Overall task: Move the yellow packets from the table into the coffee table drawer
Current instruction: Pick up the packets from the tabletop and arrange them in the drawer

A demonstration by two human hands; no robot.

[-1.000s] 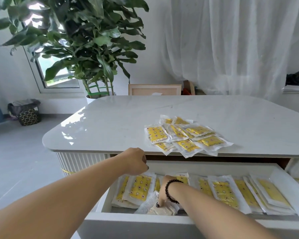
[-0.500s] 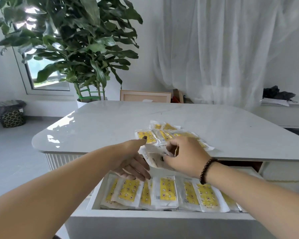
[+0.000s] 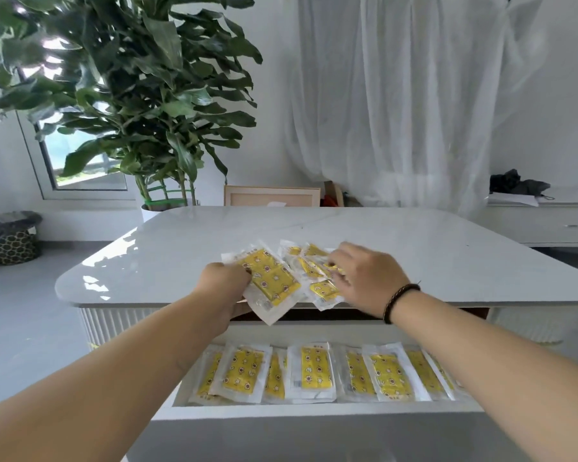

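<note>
A pile of yellow packets [image 3: 309, 258] in clear wrappers lies near the front edge of the white coffee table [image 3: 431, 258]. My left hand [image 3: 226, 281] grips one large yellow packet [image 3: 271, 278], lifted and tilted over the table's edge. My right hand [image 3: 367, 278], with a dark bead bracelet on its wrist, lies on the right of the pile, and its fingers and thumb pinch a packet there. Below, the open drawer [image 3: 314, 410] holds a row of several yellow packets [image 3: 316, 370] laid side by side.
A big potted plant [image 3: 141, 95] stands behind the table's left corner, next to a wooden frame [image 3: 271, 196]. A patterned basket [image 3: 14, 245] sits on the floor at far left. A low white cabinet [image 3: 548, 225] runs along the right wall, under the sheer curtain [image 3: 397, 95].
Both hands came up from the drawer to the pile on the tabletop. My left hand took hold of a packet. My right hand moved onto the pile.
</note>
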